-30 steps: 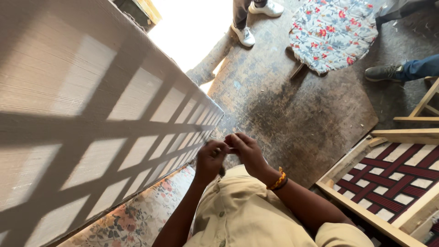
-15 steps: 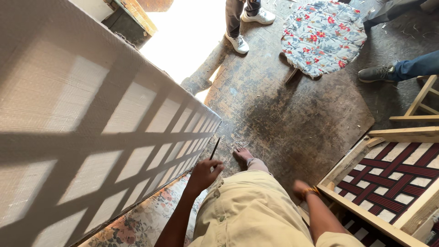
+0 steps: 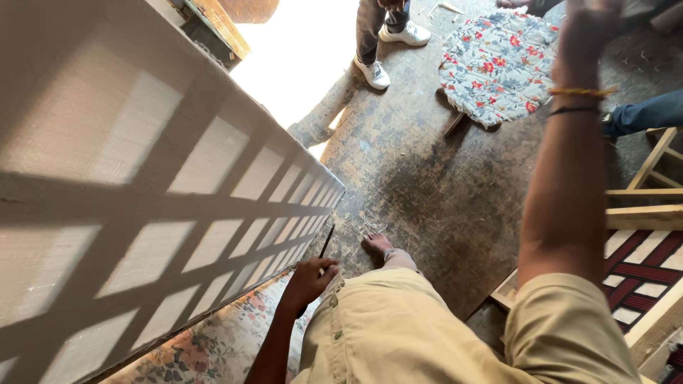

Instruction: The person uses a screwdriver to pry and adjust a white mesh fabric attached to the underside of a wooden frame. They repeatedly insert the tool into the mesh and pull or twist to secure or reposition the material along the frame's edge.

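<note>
At six o'clock, nearest me, my left hand (image 3: 307, 279) rests against the khaki trousers (image 3: 398, 334) with its fingers (image 3: 329, 264) curled around a thin dark stick (image 3: 326, 242) — it points up toward the lattice panel (image 3: 142, 213) at nine. A bare foot (image 3: 377, 243) sits just beyond. My right hand (image 3: 590, 32) is raised at one o'clock, blurred — I cannot tell its grip. Farther off lies a floral cushion (image 3: 498, 64).

My one head-worn camera, looking steeply down past my own torso, my left hand (image 3: 307, 279) close below, my right hand (image 3: 589, 32) raised toward the upper edge, tall white lattice-framed panel (image 3: 142, 192) close left, worn dark floor (image 3: 434, 192) farther off
</note>
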